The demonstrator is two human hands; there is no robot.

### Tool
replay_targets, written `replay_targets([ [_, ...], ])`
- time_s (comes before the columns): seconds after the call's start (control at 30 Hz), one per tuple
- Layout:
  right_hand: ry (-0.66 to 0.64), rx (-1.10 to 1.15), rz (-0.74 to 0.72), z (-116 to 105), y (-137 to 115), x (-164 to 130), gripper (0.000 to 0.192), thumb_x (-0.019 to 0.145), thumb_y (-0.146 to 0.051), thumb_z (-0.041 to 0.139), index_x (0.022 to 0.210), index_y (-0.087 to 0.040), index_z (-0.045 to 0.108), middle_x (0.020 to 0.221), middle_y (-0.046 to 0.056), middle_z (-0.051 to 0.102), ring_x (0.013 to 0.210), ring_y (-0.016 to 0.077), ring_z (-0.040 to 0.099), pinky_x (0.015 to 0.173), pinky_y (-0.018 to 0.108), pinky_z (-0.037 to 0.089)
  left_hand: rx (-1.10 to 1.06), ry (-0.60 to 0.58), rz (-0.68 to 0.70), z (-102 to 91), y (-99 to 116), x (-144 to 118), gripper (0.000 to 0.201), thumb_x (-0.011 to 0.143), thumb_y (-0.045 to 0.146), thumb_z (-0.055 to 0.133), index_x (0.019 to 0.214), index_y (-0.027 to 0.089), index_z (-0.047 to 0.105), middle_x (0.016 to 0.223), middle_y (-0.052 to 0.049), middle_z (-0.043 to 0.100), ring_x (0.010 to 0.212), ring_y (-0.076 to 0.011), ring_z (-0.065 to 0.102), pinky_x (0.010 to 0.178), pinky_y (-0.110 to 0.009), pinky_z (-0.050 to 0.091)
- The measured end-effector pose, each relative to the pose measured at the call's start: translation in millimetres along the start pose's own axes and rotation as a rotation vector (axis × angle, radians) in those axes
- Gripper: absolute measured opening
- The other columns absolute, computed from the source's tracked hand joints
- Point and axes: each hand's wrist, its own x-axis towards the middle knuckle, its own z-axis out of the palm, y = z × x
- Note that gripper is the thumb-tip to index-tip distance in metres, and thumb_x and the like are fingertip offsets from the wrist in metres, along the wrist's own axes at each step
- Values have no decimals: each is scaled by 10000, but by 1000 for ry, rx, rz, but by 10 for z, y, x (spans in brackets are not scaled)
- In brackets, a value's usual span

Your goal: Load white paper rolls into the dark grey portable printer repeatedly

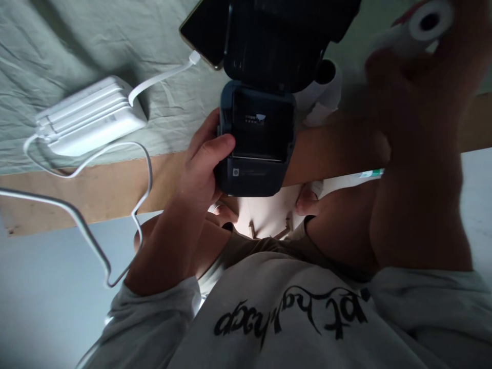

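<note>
My left hand (202,161) is closed around the side of a dark portable thermal printer (255,177), its thumb on the rim of the paper bay. The printer's lid (272,51) stands open away from me, and the bay shows no roll in it. At the upper right my right hand (418,89), dim and a little blurred, grips a white paper roll (416,26) whose hollow core faces me. Another paper roll (330,95) with a loose, torn-looking end lies on the bed-like cloth surface just behind the printer, partly hidden by the lid.
A phone (203,31) lies partly under the lid, with a white cable (165,76) running to a white power block (92,118). Another white cable (73,207) loops over the wooden edge (88,187) at the left. Green cloth (165,123) covers the surface.
</note>
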Motion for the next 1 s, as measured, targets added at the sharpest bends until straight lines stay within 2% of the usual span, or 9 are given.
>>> replay_targets([
  [0.1, -19, -245, 11, 14, 104, 87, 340, 712, -138, 674, 1013, -297, 687, 945, -9, 634, 844, 131, 551, 756, 328, 372, 4, 5, 4, -2, -1, 2, 235, 800, 305, 606, 949, 139, 679, 756, -10, 646, 657, -101, 601, 549, -198, 454],
  [0.17, -51, -273, -14, 14, 143, 94, 422, 724, -168, 673, 1124, -300, 659, 997, 3, 639, 838, 135, 562, 742, 327, 388, 11, -10, -6, -13, -5, 7, 252, 787, 318, 616, 957, 140, 675, 764, -19, 650, 665, -118, 615, 551, -214, 466],
  [0.3, 2, -258, -289, 3, 16, -7, 404, 851, -226, 575, 1251, -281, 603, 1159, 6, 640, 1109, 181, 612, 924, 346, 444, 9, -7, -4, -30, -16, 13, 282, 774, 335, 636, 963, 128, 667, 752, -20, 636, 619, -113, 601, 526, -217, 460],
  [0.4, -57, -194, -414, 64, -159, -89, 449, 854, -81, 418, 1240, -194, 620, 1143, 29, 654, 1085, 161, 634, 914, 320, 487, 22, -13, 7, -16, -17, 8, 272, 792, 324, 610, 965, 123, 665, 774, -29, 655, 635, -125, 618, 522, -225, 466],
  [0.47, -177, -155, -406, 136, -220, -116, 570, 765, 8, 393, 1277, -139, 596, 1164, 53, 660, 1074, 147, 644, 919, 297, 518, 29, -2, 5, -2, -14, 4, 286, 793, 325, 600, 982, 119, 661, 802, -41, 671, 669, -144, 641, 540, -241, 486],
  [0.53, -255, -106, -377, 198, -231, -125, 633, 730, 32, 401, 1310, -158, 569, 1193, 47, 670, 1102, 138, 650, 952, 280, 533, 28, 15, 1, 5, -13, 3, 313, 777, 330, 611, 1000, 114, 658, 812, -48, 677, 686, -156, 652, 555, -253, 500],
  [0.67, -320, 16, -325, 234, -216, -113, 622, 731, 45, 429, 1241, -264, 607, 1144, -6, 690, 1078, 117, 666, 937, 255, 547, 22, 15, 3, -2, -13, 6, 295, 777, 326, 620, 979, 115, 665, 800, -45, 659, 669, -143, 640, 554, -246, 490],
  [0.8, -389, -10, -388, 231, -224, -92, 631, 679, 68, 416, 1183, -257, 611, 1097, -14, 679, 1069, 110, 648, 951, 265, 524, 27, 7, -1, -7, -16, 8, 300, 784, 338, 621, 986, 120, 662, 818, -47, 660, 683, -147, 642, 549, -243, 489],
  [1.0, -456, 90, -365, 260, -186, -95, 485, 746, -81, 572, 1187, -276, 521, 1172, -13, 657, 1056, 123, 641, 887, 281, 530, 18, 19, -18, 1, 3, -1, 271, 784, 296, 616, 983, 116, 660, 802, -35, 672, 685, -133, 647, 564, -230, 499],
])
